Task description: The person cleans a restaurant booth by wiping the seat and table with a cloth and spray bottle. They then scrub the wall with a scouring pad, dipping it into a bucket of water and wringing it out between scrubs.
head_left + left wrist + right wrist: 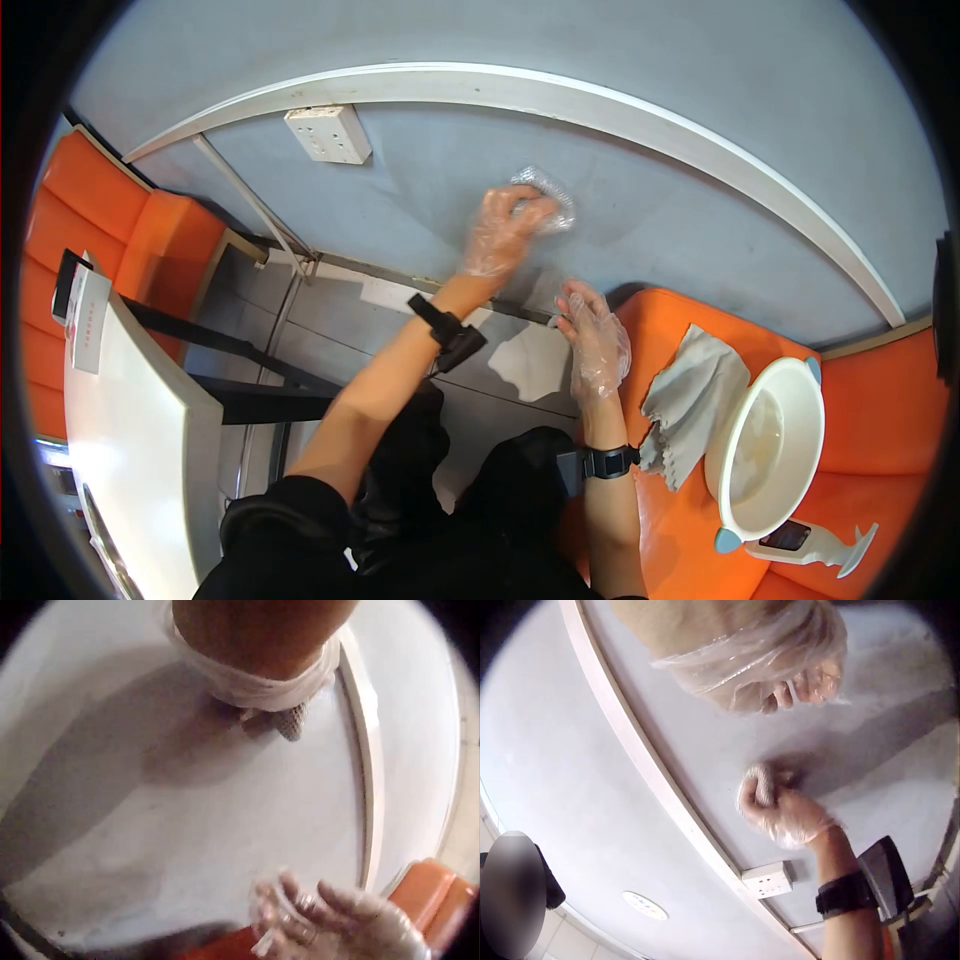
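Note:
My left hand [505, 230], in a clear plastic glove, grips a silvery mesh scouring pad [552, 203] with bent fingers against the grey-blue wall [440, 180]. The right wrist view shows the same scouring pad [756, 787] bunched under the fingers. In the left wrist view the glove cuff hides most of that hand, and only an end of the pad [291, 724] peeks out. Lower and to the right, my right hand [598, 345], gloved too, hovers near the wall and the bench corner with loosely bent fingers and nothing in them.
On the orange bench [700, 530] lie a crumpled grey cloth [695, 390] and a white basin [725, 470] with cloudy water, beside a white handled device [825, 548]. A socket box [330, 135] and a pale trim strip [480, 85] jut from the wall. A white table [150, 450] stands left.

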The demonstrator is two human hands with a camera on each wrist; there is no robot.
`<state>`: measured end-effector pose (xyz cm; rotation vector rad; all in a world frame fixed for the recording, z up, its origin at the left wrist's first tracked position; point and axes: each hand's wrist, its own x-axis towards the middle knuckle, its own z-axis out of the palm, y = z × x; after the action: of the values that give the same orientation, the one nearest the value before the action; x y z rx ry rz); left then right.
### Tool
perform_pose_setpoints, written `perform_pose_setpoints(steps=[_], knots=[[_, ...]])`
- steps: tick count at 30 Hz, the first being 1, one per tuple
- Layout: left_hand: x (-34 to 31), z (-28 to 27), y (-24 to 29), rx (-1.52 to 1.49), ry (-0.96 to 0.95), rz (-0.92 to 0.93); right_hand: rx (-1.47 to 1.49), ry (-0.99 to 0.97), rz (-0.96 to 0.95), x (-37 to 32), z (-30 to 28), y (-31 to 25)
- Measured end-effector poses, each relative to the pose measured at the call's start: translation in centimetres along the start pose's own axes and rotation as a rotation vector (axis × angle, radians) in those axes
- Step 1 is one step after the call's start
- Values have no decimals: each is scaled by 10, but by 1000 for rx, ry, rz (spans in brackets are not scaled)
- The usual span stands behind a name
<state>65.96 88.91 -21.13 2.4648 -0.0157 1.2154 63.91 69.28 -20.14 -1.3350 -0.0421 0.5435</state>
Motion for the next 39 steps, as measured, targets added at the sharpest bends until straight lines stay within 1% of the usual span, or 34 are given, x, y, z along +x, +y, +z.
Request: perform_pose_setpoints(steps=[1,3,5,7,8,10,11,13,14,17,19,20,22,23,24,26,27,29,31,32,33,34,35,36,37,38,39], knots=[[-4,-4,-13,-4,0,3,-3,19,11,0,-2,0],[-5,-17,-42,-169,206,-1,6,28,-1,0,-4,-3],[29,-62,-25,138,378,-148,19,42,-5,-1,-4,-5],[54,-60,-12,22,614,-333,3,39,-10,0,-2,-9],[60,-54,3,69,580,-339,3,40,-13,0,0,-9],[59,-33,26,43,371,-148,8,19,-8,1,3,-8],[59,-20,40,41,371,-148,7,21,-9,1,3,-6],[59,6,69,68,66,32,13,14,-27,2,0,0],[59,11,74,79,-86,124,10,18,-28,2,-1,1],[57,-4,61,99,-61,78,-8,56,-17,0,-8,0],[46,-21,17,111,135,10,13,59,-52,-2,-9,-4],[47,-41,4,135,207,-55,22,65,-53,-1,-8,-8],[52,-68,-13,161,355,-184,-109,75,-84,-2,-7,-14],[55,-72,-17,164,439,-248,-104,76,-80,-3,-6,-14],[61,-68,-7,199,490,-237,-100,73,-66,-3,-5,-15],[64,-47,15,85,436,-205,-98,69,-53,-5,-1,-23],[64,-34,28,84,436,-207,-129,61,-69,-10,3,-33],[60,-7,55,66,187,42,-167,56,-75,-12,3,-35],[55,7,72,167,-55,114,-81,82,-216,-9,1,-31],[47,9,68,162,-58,114,-105,89,-284,-6,-1,-29],[33,14,59,147,-215,210,-108,96,-283,-5,-2,-27],[19,20,50,128,-368,308,-119,100,-329,-5,-3,-27],[2,22,34,118,-366,314,-129,106,-378,-4,-4,-29],[-15,21,13,173,-480,321,-186,94,-329,-7,-4,-36],[-22,18,0,229,-595,329,-186,106,-335,-4,-5,-35],[-18,14,-1,222,-595,340,-152,84,-310,1,-5,-31],[-6,6,-1,217,-468,329,-115,61,-283,7,-4,-28]])
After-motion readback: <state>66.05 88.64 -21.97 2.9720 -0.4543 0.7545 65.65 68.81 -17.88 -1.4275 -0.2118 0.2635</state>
